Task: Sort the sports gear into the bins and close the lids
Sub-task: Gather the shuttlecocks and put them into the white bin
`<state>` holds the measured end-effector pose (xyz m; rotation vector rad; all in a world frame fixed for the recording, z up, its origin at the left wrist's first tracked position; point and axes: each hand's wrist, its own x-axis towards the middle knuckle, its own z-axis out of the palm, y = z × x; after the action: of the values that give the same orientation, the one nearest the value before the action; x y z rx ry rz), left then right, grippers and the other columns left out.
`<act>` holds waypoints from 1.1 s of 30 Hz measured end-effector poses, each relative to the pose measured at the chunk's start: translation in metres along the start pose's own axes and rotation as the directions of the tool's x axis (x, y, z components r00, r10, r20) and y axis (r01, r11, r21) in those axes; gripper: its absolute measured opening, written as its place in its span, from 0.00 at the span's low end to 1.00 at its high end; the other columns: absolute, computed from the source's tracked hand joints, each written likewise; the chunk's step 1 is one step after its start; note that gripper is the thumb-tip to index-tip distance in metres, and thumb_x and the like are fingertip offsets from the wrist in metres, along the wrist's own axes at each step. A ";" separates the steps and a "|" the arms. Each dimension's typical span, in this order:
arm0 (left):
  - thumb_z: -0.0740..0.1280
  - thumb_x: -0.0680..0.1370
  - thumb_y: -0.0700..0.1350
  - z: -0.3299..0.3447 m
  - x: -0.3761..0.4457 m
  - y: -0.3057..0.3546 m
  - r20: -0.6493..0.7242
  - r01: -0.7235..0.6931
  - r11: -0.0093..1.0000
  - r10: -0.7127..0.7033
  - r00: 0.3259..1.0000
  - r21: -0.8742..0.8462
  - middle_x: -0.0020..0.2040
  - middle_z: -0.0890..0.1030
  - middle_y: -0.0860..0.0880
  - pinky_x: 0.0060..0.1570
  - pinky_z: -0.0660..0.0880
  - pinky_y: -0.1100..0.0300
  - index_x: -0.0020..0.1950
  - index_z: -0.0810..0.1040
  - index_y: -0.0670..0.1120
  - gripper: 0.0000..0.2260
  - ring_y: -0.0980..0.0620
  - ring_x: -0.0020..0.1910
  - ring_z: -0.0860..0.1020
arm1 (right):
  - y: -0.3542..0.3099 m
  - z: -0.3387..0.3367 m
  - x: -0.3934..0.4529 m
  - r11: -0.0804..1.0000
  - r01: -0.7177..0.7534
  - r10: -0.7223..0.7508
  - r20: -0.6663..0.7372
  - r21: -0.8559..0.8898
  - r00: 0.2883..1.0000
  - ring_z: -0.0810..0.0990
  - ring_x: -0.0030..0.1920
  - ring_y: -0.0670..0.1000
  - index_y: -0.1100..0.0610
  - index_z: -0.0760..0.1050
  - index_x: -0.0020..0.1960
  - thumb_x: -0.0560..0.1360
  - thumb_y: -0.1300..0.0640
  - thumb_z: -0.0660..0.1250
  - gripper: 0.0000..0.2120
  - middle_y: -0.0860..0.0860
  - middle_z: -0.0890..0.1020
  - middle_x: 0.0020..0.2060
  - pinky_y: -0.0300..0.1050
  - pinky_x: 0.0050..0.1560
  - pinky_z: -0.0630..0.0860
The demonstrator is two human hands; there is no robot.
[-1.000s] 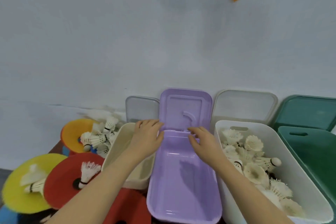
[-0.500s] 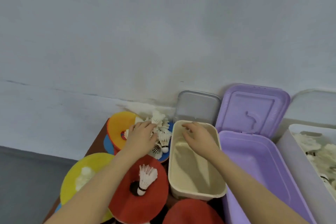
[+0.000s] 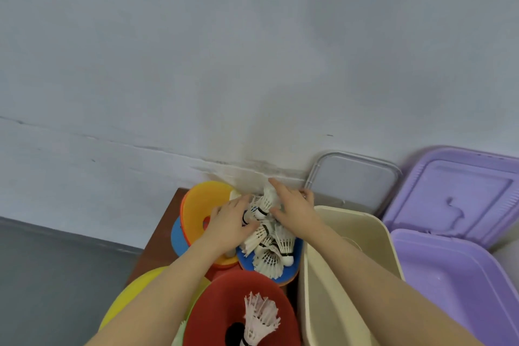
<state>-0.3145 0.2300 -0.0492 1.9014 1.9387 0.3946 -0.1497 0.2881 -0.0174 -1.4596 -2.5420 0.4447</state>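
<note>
Both hands close round the shuttlecock pile (image 3: 266, 244) on the blue disc (image 3: 295, 268) by the far wall: left hand (image 3: 230, 226) and right hand (image 3: 295, 209) cupping shuttlecocks between them; the beige bin (image 3: 351, 270) stands open just right

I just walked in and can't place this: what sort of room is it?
Probably a sports storeroom or a sorting corner set up against a plain wall, though little of the room shows. Clues: a heap of shuttlecocks, flat coloured training discs, and open plastic bins, one beige and one purple.
</note>
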 end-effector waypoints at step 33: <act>0.60 0.73 0.61 -0.017 -0.023 0.053 -0.285 -0.476 0.857 0.515 0.808 0.197 0.65 0.75 0.49 0.66 0.63 0.53 0.66 0.71 0.48 0.26 0.49 0.67 0.70 | 0.025 -0.053 -0.110 0.935 0.076 0.116 -0.504 0.345 0.856 0.77 0.45 0.42 0.48 0.76 0.60 0.75 0.61 0.66 0.15 0.40 0.78 0.41 0.39 0.56 0.64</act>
<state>-0.2754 0.2104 -0.0082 2.5622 1.6414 0.8130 -0.0583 0.2137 0.0231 -1.2590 -1.9048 0.4152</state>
